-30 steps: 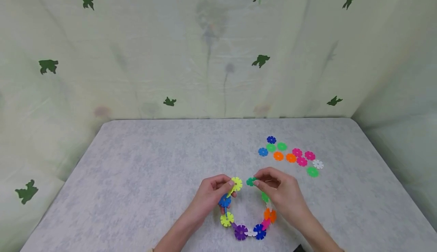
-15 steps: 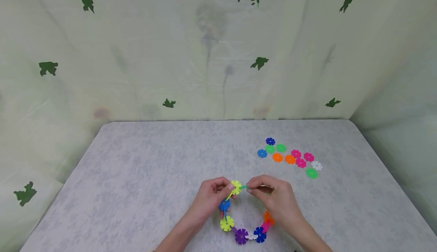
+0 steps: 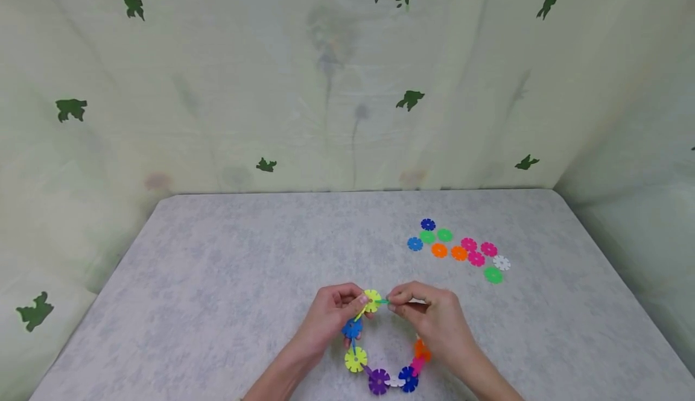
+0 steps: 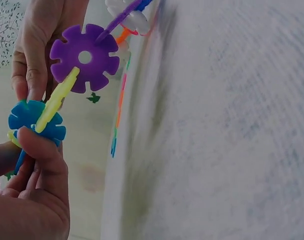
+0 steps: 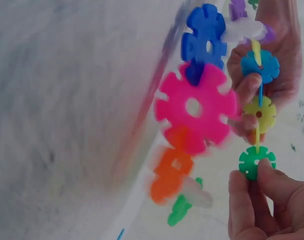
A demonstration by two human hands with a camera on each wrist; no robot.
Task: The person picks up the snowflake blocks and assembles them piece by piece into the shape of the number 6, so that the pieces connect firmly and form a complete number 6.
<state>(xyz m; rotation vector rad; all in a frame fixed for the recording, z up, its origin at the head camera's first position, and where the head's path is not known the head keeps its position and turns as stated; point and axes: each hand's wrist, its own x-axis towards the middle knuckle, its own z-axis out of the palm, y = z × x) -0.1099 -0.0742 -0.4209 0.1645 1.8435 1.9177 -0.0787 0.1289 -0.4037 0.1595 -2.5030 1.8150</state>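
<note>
Notched plastic building discs are linked into a curved chain between my hands. My left hand [image 3: 331, 313] pinches the chain near its upper left end, at a yellow disc [image 3: 372, 294]. With thumb and fingers, my right hand [image 3: 434, 312] pinches a green disc [image 5: 249, 163], whose edge meets that yellow disc. Below hang a blue disc [image 3: 352, 328], a second yellow disc [image 3: 355, 359], a purple disc [image 4: 71, 52], a dark blue disc [image 3: 408, 379] and a pink disc [image 5: 212, 90]. An orange disc [image 3: 421, 350] sits close under my right hand, which hides part of that side.
Loose discs lie flat at the back right of the grey table [image 3: 244, 256], among them a dark blue disc [image 3: 428, 224], an orange disc [image 3: 439, 250], a pink disc [image 3: 488, 249] and a white disc [image 3: 502, 263]. A pale patterned curtain [image 3: 217, 87] stands behind the table.
My right hand has moved left and turned the green disc edge-on, bringing it against the yellow disc. My left hand keeps its hold. The loose discs have not been moved.
</note>
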